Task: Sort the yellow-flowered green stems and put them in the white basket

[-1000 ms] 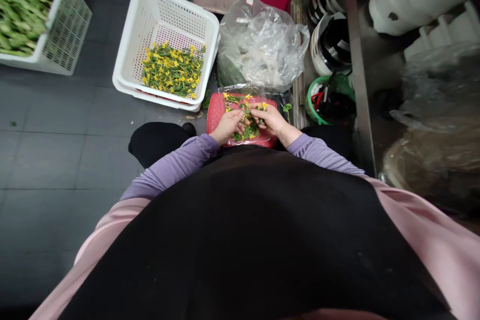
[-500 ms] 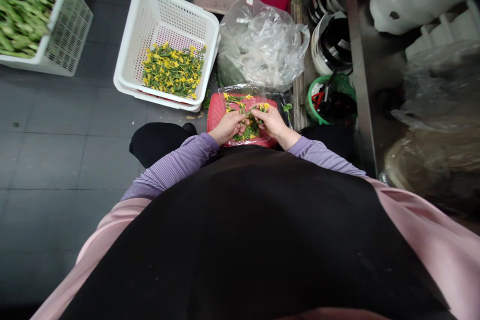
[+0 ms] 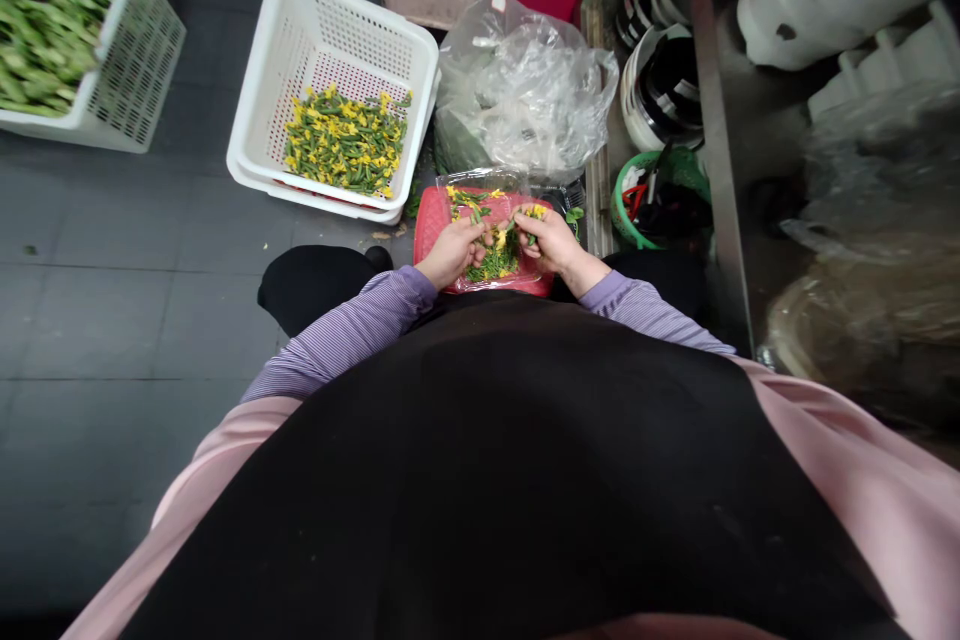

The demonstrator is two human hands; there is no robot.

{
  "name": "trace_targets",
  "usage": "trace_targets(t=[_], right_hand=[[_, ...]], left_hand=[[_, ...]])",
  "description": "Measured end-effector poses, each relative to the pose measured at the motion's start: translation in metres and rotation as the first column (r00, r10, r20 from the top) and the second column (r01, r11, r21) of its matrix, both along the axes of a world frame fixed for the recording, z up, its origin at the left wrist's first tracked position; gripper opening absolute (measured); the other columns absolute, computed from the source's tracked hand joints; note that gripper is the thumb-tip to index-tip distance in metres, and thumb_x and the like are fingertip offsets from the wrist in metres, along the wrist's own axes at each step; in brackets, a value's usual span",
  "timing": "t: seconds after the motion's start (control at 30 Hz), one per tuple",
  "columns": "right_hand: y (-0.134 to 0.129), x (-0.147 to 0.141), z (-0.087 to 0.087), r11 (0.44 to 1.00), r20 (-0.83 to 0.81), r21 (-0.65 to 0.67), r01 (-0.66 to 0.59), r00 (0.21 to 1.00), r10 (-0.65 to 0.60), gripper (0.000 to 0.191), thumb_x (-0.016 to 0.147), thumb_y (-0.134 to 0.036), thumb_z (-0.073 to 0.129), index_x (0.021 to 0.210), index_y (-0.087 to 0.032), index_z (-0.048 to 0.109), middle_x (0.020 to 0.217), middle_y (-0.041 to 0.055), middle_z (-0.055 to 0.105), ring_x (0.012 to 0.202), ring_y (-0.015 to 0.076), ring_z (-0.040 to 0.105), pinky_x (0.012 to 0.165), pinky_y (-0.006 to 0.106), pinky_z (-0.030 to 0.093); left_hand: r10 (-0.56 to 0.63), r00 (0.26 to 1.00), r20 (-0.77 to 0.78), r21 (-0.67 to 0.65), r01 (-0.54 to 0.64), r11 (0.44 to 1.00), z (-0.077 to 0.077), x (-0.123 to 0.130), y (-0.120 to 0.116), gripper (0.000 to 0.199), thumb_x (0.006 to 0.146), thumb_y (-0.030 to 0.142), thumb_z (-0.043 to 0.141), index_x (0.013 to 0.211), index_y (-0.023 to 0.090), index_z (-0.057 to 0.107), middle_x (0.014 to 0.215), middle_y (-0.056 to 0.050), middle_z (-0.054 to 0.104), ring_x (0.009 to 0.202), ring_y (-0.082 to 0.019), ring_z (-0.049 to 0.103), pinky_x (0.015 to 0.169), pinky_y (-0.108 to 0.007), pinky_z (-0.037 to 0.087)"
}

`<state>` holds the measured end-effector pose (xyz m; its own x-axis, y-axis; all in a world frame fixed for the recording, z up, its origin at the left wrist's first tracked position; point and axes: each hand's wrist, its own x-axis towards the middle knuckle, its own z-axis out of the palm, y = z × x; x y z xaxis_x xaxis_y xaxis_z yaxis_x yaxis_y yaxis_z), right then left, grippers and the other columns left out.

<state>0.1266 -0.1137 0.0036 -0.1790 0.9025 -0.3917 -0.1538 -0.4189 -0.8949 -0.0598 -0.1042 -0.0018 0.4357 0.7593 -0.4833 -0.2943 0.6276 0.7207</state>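
Note:
My left hand point(image 3: 456, 252) is closed, thumb and fingers pinching a short green stem. My right hand point(image 3: 545, 236) is closed around a few yellow-flowered green stems point(image 3: 535, 213). Both hands hover over a clear plastic tray point(image 3: 459, 178), which holds green stems with yellow blossoms point(image 3: 495, 260). Beneath that tray is a red textured plastic container point(image 3: 429, 225). The fingertips of my two hands are a small distance apart. Parts of the tray's contents are hidden by my hands.
To the left stands a white perforated basket point(image 3: 259, 80) with yellow-flowered pieces point(image 3: 349, 140) in it. Farther left, another white basket point(image 3: 139, 50) holds thick green stalks. A clear plastic bag point(image 3: 525, 90) lies ahead. A green basket point(image 3: 626, 220) sits at right beside the metal shelf edge point(image 3: 720, 140).
My hands, close together before, have drawn apart. The right moved slightly right with its flowered stems; the left stays nearly in place with a stem piece.

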Motion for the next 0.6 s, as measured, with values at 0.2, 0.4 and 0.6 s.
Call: trace_targets(t=[0.2, 0.4, 0.6], right_hand=[[-0.002, 0.004, 0.011, 0.978, 0.173, -0.03, -0.207, 0.962, 0.209, 0.036, 0.076, -0.043, 0.084, 0.085, -0.014, 0.065, 0.061, -0.0036, 0.06, 0.038, 0.0029, 0.033, 0.033, 0.021, 0.018], [0.001, 0.007, 0.011, 0.947, 0.238, 0.037, -0.319, 0.923, 0.302, 0.034, 0.079, -0.045, 0.081, 0.079, -0.013, 0.068, 0.062, -0.002, 0.061, 0.044, 0.0038, 0.038, 0.04, 0.02, 0.023], [0.004, 0.014, 0.013, 0.91, 0.271, 0.009, -0.415, 0.877, 0.397, 0.038, 0.081, -0.048, 0.077, 0.087, -0.011, 0.073, 0.059, -0.0026, 0.059, 0.043, 0.004, 0.036, 0.04, 0.02, 0.021]], left_hand=[[-0.072, 0.985, -0.157, 0.083, 0.086, 0.993, 0.0, 0.0, 0.0, 0.024, 0.098, 0.018, 0.059, 0.074, 0.016, 0.055, 0.046, 0.006, 0.051, 0.035, -0.004, 0.044, 0.039, -0.018, 0.031], [-0.099, 0.97, -0.22, 0.18, 0.14, 0.974, 0.003, -0.001, -0.002, 0.02, 0.092, 0.018, 0.068, 0.075, 0.014, 0.059, 0.048, 0.006, 0.055, 0.037, -0.004, 0.045, 0.042, -0.017, 0.035], [-0.118, 0.953, -0.277, 0.261, 0.193, 0.946, -0.002, -0.001, -0.002, 0.016, 0.092, 0.016, 0.065, 0.077, 0.012, 0.065, 0.05, 0.005, 0.056, 0.039, -0.004, 0.046, 0.043, -0.017, 0.036]])
